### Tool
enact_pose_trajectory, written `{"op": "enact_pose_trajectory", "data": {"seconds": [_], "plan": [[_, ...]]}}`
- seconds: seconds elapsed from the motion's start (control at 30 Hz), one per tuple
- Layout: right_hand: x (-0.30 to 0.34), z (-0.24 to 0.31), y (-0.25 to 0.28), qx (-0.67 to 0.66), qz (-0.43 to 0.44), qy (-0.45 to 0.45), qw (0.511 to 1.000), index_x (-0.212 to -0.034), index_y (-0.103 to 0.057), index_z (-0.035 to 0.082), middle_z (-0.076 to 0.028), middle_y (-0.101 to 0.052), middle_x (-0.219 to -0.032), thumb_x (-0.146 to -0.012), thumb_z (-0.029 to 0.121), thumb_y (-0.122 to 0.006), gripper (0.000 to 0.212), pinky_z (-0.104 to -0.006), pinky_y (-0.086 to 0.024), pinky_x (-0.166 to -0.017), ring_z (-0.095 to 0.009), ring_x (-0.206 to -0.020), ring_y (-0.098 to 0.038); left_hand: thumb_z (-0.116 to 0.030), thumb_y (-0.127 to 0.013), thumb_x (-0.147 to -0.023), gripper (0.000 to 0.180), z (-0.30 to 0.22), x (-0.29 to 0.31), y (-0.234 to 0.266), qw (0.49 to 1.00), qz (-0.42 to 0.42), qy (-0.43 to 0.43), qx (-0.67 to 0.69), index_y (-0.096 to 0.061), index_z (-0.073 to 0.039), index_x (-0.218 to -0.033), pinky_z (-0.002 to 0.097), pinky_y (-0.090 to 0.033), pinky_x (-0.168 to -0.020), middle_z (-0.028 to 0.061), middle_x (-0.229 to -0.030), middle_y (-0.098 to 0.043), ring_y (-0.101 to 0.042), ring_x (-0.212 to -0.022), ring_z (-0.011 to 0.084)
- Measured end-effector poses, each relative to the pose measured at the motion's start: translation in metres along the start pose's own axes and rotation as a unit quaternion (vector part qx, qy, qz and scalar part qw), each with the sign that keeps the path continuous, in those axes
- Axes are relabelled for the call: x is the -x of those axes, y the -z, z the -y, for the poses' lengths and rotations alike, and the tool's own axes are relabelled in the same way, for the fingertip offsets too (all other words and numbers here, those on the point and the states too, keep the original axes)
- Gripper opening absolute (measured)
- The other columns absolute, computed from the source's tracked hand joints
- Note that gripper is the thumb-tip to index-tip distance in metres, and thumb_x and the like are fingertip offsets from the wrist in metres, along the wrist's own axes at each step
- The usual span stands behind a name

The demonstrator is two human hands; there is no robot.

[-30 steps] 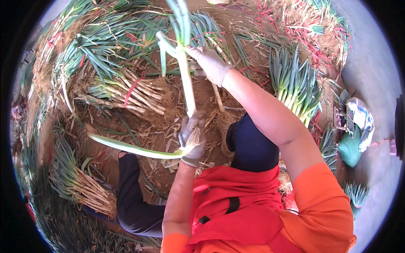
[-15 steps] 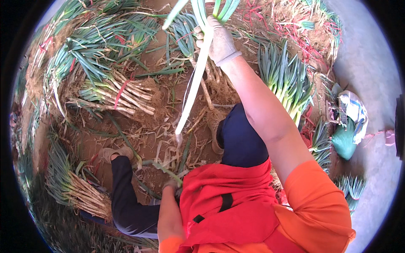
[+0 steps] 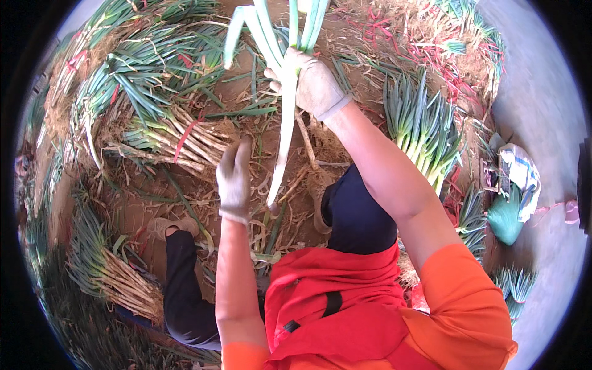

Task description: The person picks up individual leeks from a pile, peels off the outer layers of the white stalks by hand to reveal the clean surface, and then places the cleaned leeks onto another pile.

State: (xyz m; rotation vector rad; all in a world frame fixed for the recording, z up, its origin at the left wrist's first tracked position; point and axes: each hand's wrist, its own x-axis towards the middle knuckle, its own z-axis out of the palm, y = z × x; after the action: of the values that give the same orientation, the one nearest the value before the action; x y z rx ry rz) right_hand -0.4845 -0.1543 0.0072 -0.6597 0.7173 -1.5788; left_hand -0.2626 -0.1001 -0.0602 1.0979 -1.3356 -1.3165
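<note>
Pointing leaves point(image 3: 317, 21) away, the leek point(image 3: 287, 117) runs fore-and-aft.

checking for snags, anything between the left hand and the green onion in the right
Nothing visible stands between the left hand and the green onion in the right hand; loose scraps lie below.

The gloved left hand point(image 3: 234, 176), down by the red apron point(image 3: 333, 290) half a second ago, has risen far and left, fingers extended, having released the long leaf strip it held earlier. The green onion stalk point(image 3: 287, 132) in the right hand point(image 3: 313, 86), slanting more then, now hangs closer to upright.
</note>
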Motion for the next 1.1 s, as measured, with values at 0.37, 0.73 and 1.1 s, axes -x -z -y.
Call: {"op": "enact_pose_trajectory", "data": {"seconds": [0.37, 0.73, 1.1], "plan": [[0.005, -0.025, -0.020, -0.057, 0.003, -0.011, 0.998, -0.106, -0.057, 0.003, -0.009, -0.059, -0.095, -0.096, 0.015, -0.055, 0.017, -0.0345, -0.052, -0.079, -0.020, -0.087, -0.059, -0.011, -0.061, -0.091, 0.005, -0.046, -0.063, -0.055, 0.961, -0.029, -0.012, 0.275, -0.064, -0.008, -0.094, 0.0257, -0.047, -0.067, 0.0003, -0.085, -0.064, -0.057, -0.071, 0.0110], [0.001, -0.029, -0.016, 0.027, -0.010, -0.019, 0.999, -0.105, -0.055, 0.006, -0.015, -0.060, -0.110, -0.098, 0.024, -0.053, 0.020, -0.0426, -0.052, -0.086, -0.029, -0.097, -0.063, -0.014, -0.053, -0.089, 0.014, 0.045, -0.010, -0.023, 0.944, -0.144, 0.194, 0.227, -0.062, -0.007, -0.081, 0.0270, -0.041, -0.059, 0.0033, -0.069, -0.054, -0.048, -0.059, 0.0143], [-0.008, 0.012, 0.026, 0.009, 0.017, 0.075, 0.997, -0.103, -0.050, 0.004, -0.017, -0.058, -0.100, -0.099, 0.026, -0.051, 0.023, -0.0353, -0.052, -0.072, -0.023, -0.080, -0.058, -0.016, -0.061, -0.083, 0.048, 0.307, 0.168, 0.135, 0.806, -0.311, 0.503, -0.022, -0.052, 0.006, -0.125, 0.0431, -0.049, -0.087, 0.0167, -0.121, -0.059, -0.058, -0.107, 0.0302]]}}
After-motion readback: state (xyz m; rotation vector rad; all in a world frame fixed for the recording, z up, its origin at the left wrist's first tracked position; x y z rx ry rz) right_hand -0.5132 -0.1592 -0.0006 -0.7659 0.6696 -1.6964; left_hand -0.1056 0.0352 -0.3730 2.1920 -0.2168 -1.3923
